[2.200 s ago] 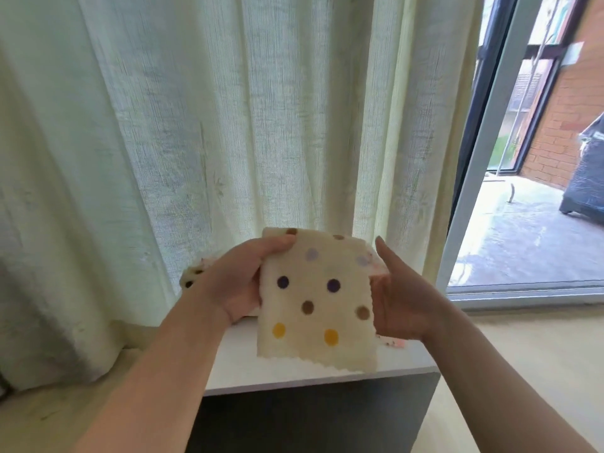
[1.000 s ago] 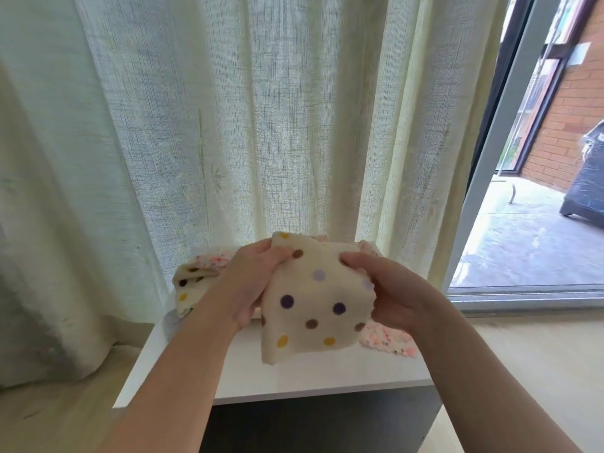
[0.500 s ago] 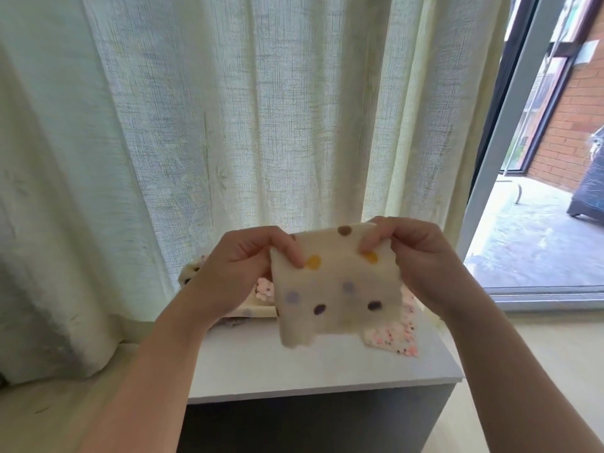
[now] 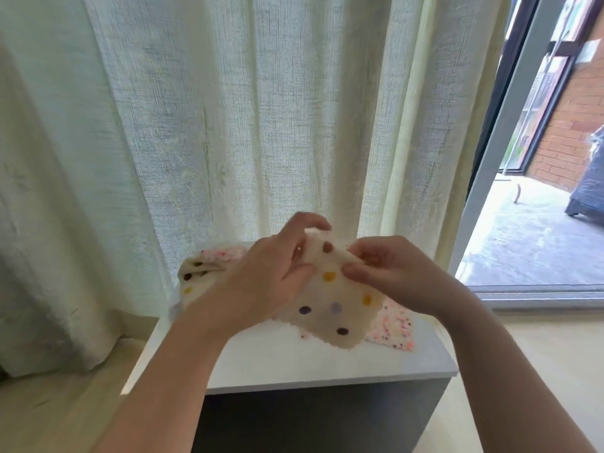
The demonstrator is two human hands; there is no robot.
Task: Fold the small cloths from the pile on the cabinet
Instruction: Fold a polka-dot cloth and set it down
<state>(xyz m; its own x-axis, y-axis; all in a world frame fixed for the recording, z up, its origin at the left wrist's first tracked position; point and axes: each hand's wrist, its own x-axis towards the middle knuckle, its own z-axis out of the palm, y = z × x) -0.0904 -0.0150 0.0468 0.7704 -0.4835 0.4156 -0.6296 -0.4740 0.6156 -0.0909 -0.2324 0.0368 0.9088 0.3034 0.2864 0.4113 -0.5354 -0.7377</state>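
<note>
Both hands have lowered the dotted cloth (image 4: 336, 305) toward the cabinet (image 4: 294, 364).

Soft daylight filters through the sheer curtain (image 4: 228, 125) and pours in past the door frame (image 4: 510, 125) on the right, leaving the scene bright and even. The paving (image 4: 529, 243) outside looks washed out. The white worktop (image 4: 327, 364) glares, while the cabinet front (image 4: 310, 420) lies in shade. The fingers (image 4: 309, 220) and cloth (image 4: 336, 305) are slightly blurred. The door frame leans with wide-angle distortion.
</note>
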